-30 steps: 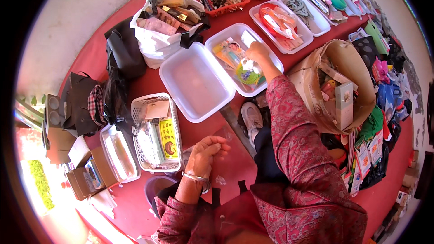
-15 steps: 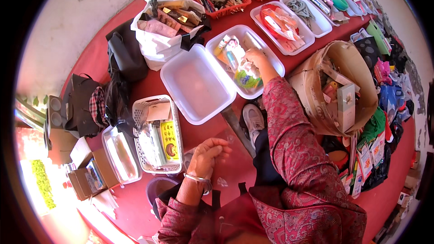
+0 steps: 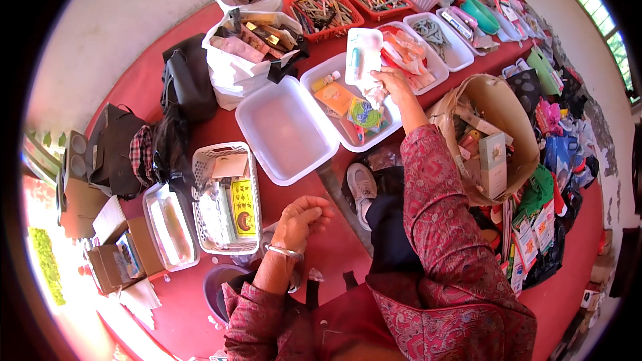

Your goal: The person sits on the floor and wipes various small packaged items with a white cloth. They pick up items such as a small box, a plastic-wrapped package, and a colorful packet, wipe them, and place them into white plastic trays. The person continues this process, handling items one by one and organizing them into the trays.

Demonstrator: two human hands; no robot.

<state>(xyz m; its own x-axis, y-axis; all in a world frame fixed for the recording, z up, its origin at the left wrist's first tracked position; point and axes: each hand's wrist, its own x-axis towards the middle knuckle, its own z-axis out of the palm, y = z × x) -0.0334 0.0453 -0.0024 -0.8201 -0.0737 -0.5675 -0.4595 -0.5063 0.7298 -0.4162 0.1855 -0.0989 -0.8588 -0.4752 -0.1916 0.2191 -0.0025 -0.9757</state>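
My right hand grips a flat white package with a blue-green slim item on its front. It holds the package up over the far side of a white plastic bin. In that bin lie an orange packet, a round green-patterned packet and a yellow-capped tube. Beside it on the left stands a second white bin with nothing in it. Near my body, my left hand hovers with its fingers curled in and nothing visible in them; a silver bangle is on its wrist.
A cardboard box of small goods stands right, with piled packages beyond. Red baskets of pens and a white bag are at the back. A perforated white basket and a purple bucket sit left.
My right hand has risen from inside the bin, lifting the white package up and away. My left hand stays loosely curled in nearly the same place.
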